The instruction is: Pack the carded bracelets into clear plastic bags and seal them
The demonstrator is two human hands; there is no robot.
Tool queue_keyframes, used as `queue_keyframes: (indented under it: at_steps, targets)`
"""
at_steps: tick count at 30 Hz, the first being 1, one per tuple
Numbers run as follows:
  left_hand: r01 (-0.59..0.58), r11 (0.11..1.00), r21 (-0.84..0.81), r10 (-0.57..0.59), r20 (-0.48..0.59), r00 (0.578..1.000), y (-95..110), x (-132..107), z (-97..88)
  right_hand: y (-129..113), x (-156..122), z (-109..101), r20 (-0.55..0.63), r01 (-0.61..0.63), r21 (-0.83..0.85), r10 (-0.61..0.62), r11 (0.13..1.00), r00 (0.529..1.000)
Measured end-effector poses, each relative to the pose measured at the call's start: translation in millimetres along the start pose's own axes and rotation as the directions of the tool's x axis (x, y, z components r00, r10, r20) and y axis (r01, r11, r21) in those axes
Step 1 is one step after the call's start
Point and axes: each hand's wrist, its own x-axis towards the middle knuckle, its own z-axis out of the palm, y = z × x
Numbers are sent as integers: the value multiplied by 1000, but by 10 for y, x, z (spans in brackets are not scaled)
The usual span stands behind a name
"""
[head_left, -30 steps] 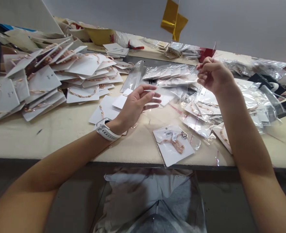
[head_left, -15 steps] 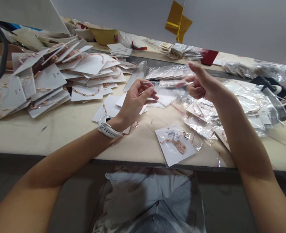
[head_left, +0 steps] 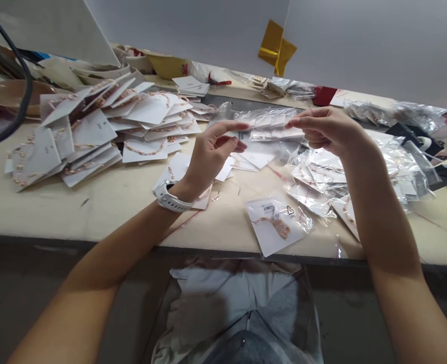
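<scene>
Left hand [head_left: 210, 156], fingers parted, and right hand [head_left: 329, 129], fingertips bunched, any grip unclear to me, frame plastic bags [head_left: 269, 121] on the bench [head_left: 223, 227], seemingly light, limp and slippery, best pinched at an edge.

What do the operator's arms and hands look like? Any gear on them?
Both hands, left and right, are ungloved; forearms show no sleeves. The left wrist wears a white watch-style band with dark slots. No band shows on the right wrist.

Open tabletop [head_left: 223, 230] left of bagged card [head_left: 263, 237], packet heap [head_left: 314, 174] as obstacle beyond, rightward
</scene>
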Motion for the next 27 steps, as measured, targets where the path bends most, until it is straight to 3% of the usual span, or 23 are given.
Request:
queue_keyframes:
  at_steps: [5, 8, 12, 16, 19, 21, 22, 25, 27]
  targets:
    - [-197, 980, 30, 198, -56, 979, 287, 41, -43, -308, -263, -74, -102, 84, -66, -91, 994, 991]
    - [-269, 959, 86, 272, -29, 962, 526, 3, -91, -519, -521, -78, -157, 185, -186, -216, 965, 964]
    - [-402, 911, 88, 397, 72, 915, 917, -118, -160, -823, -973, -17, -295, 319, -327, -417, 890, 860]
    - [-396, 909, 132, 379, 138, 915, 1310, -241, -230, -1114, -1418, 18, -347, 379, -460, -555, 803, 756]
    - [-566, 810, 153, 532, 218, 819, 1534, -297, -286, -1293, -1696, 24, -344, 382, -555, -622, 739, 703]
    - [-658, 738, 151, 610, 267, 746, 1638, -326, -317, -1380, -1835, 35, -343, 392, -554, -630, 735, 697]
    - [-666, 731, 149, 616, 277, 737, 1673, -340, -329, -1409, -1882, 43, -351, 391, -551, -630, 737, 693]
    - [-608, 784, 127, 556, 293, 778, 1683, -376, -340, -1417, -1900, 61, -379, 343, -558, -600, 755, 705]
    - [-550, 829, 101, 496, 319, 808, 1582, -381, -325, -1323, -1792, 61, -374, 302, -524, -534, 797, 758]
